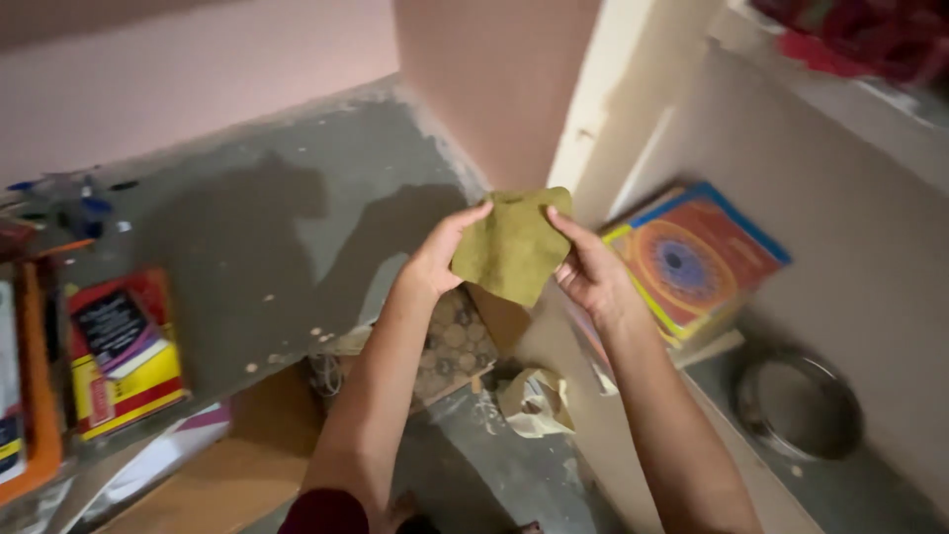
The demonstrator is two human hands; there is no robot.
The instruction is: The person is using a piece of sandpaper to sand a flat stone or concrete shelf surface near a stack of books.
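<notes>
Holding it up at mid-frame, both hands pinched the olive cloth [512, 245] by its side edges: left hand [435, 259] on one, right hand [590, 272] on the other, keeping it spread flat and clear of the grey shelf [267, 247]. Books [697, 255] leaned at right.

Orange book [30, 396] cut off at left edge; pens [69, 198] blurred.

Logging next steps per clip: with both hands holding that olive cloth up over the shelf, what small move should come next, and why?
Probably lower the cloth onto the grey shelf below. The left hand and right hand pinch its opposite edges, spread and clear of any surface, and the shelf shows pale specks.
</notes>
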